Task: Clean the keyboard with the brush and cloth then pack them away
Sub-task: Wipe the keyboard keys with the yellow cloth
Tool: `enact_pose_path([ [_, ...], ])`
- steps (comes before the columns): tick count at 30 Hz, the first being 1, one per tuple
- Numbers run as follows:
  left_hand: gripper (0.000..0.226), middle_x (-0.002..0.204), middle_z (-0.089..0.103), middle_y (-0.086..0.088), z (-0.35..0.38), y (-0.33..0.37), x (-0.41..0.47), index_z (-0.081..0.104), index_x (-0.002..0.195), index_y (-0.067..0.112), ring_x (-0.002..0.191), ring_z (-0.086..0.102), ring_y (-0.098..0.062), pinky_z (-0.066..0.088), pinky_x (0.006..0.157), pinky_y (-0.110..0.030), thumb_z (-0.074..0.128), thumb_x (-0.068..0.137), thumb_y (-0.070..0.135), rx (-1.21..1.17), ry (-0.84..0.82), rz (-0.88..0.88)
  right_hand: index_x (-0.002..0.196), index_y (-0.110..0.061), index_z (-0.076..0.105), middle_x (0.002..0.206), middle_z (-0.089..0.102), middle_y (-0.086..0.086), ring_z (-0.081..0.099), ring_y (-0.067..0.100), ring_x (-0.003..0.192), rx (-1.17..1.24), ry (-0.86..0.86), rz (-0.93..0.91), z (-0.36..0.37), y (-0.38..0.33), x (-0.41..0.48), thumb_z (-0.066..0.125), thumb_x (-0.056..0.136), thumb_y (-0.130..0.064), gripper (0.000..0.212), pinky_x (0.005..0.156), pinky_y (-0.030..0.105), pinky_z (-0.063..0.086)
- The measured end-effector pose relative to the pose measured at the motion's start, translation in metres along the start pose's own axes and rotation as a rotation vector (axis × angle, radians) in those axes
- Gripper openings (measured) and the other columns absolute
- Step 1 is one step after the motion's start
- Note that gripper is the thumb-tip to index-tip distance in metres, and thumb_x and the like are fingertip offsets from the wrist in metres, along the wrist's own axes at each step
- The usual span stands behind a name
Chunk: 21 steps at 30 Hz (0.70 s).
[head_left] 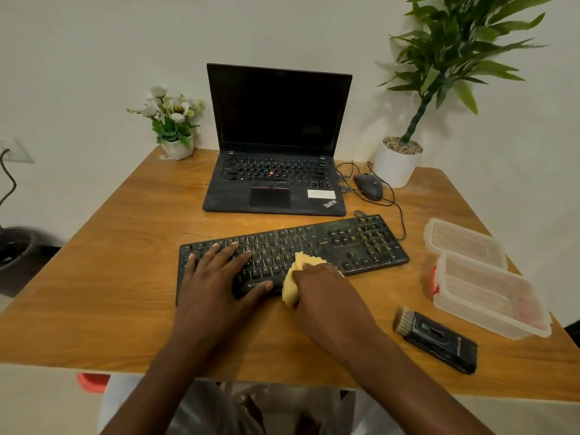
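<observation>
A dusty black keyboard (361, 243) lies across the middle of the wooden table (125, 277). My left hand (216, 274) rests flat on its left half, fingers spread over the keys. My right hand (320, 287) grips a bunched yellow cloth (303, 262) and holds it against the keyboard's front middle. The black brush (436, 339), bristles pointing left, lies on the table to the right of my right arm. A clear plastic box (489, 296) with a red clasp stands open further right, its lid (464, 243) lying behind it.
An open black laptop (276, 171) sits behind the keyboard. A wired black mouse (368, 186) and its cables lie to the laptop's right. A white flower pot (175, 146) stands back left, a potted green plant (398, 164) back right.
</observation>
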<state>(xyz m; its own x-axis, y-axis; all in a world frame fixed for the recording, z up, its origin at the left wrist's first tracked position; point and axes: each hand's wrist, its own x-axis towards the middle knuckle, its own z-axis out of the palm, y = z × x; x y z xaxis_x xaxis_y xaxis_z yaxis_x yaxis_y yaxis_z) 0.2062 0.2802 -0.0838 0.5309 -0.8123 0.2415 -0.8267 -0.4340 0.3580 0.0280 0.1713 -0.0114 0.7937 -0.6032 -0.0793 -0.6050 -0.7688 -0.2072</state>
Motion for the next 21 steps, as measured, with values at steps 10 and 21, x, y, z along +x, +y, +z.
enact_pose_path([
  [10,0.084,0.162,0.041,0.008,0.000,0.001,-0.002,0.049,0.150,0.039,0.154,0.027,-0.016,0.014,0.128,-0.052,0.038,0.085,0.090,-0.010,0.028,-0.007,0.146,-0.026,0.058,0.136,0.067,0.002,0.063,0.022,0.121,0.021,0.097,-0.014,-0.021,0.015,0.018,0.057,0.099,-0.010,0.049,0.100,0.041,0.056],
  [21,0.078,0.162,0.040,0.011,-0.004,-0.001,-0.005,0.047,0.152,0.038,0.152,0.028,-0.010,0.011,0.129,-0.048,0.036,0.089,0.084,-0.096,0.005,0.039,0.112,-0.028,0.080,0.105,0.081,-0.001,0.075,0.016,0.095,0.989,-0.094,0.106,-0.029,0.023,0.014,0.054,0.102,-0.003,0.038,0.079,0.037,0.063],
])
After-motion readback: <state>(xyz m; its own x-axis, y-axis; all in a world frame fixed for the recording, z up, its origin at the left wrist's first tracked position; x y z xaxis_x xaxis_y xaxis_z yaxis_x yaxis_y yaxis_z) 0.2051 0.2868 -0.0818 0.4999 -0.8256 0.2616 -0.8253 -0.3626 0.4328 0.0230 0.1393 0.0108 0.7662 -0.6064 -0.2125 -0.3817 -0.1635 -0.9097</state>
